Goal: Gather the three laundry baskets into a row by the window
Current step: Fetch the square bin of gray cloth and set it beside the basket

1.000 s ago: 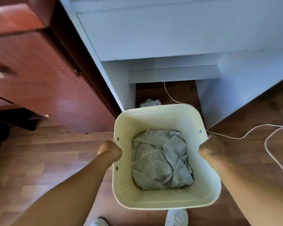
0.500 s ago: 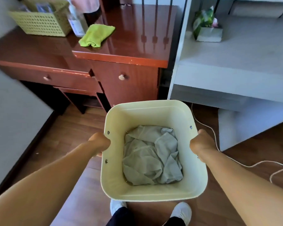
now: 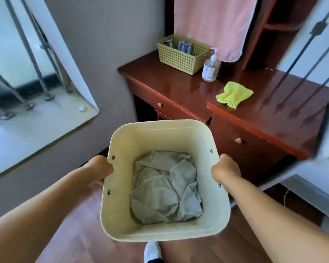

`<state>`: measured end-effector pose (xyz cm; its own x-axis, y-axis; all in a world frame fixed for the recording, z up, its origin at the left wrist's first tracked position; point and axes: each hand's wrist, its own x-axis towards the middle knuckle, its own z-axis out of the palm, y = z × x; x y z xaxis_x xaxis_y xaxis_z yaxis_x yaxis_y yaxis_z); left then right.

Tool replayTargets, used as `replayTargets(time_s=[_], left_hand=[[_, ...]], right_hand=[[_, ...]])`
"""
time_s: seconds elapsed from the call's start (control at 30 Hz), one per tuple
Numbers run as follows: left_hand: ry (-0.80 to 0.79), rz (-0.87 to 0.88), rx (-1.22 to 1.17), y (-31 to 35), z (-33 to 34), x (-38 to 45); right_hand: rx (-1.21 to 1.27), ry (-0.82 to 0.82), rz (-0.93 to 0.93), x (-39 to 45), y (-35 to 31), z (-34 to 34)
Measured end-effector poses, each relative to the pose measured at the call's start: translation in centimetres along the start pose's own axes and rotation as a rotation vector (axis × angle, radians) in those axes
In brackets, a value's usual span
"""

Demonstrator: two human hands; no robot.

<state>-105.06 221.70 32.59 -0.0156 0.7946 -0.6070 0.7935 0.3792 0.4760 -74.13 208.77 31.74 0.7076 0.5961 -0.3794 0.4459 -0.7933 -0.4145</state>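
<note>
I hold a cream laundry basket (image 3: pixel 160 133) in front of me, lifted above the wooden floor. Crumpled grey cloth (image 3: pixel 165 186) lies in its bottom. My left hand (image 3: pixel 98 169) is closed on its left side and my right hand (image 3: pixel 225 170) on its right side, each on the outside wall near the rim. The window (image 3: pixel 21 59) with metal bars and a white sill is at the upper left. No other laundry basket is in view.
A dark red wooden desk (image 3: pixel 264 103) stands ahead and right, carrying a small woven basket (image 3: pixel 182 52), a pump bottle (image 3: pixel 211 66) and a yellow-green cloth (image 3: pixel 234 93). A pink towel (image 3: pixel 215 25) hangs behind. White furniture edges the right side. My shoe (image 3: pixel 152 252) shows below.
The view has swung left and up, from the white shelf unit to the desk and now the window. The basket stays gripped between both hands throughout.
</note>
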Motion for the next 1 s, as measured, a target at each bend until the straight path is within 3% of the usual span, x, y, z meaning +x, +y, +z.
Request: replayTargets(time_s=[0.4, 0.57, 0.73, 1.0], left_hand=[[0.273, -0.173, -0.412, -9.7, -19.2, -0.4], [0.416, -0.275, -0.553, -13.4, -22.6, -2.9], [0.571, -0.420, -0.613, -16.0, -25.0, -6.0], [0.774, -0.657, -0.699, -20.3, -25.8, -10.8]], right_hand=[[-0.185, -0.098, -0.426, -2.5, -29.0, 5.1], [-0.223, -0.166, -0.620, -4.5, -36.7, 8.5], [-0.232, -0.333, -0.801, -6.7, -43.4, 12.5], [-0.364, -0.487, -1.095, -13.3, -51.9, 17.8]])
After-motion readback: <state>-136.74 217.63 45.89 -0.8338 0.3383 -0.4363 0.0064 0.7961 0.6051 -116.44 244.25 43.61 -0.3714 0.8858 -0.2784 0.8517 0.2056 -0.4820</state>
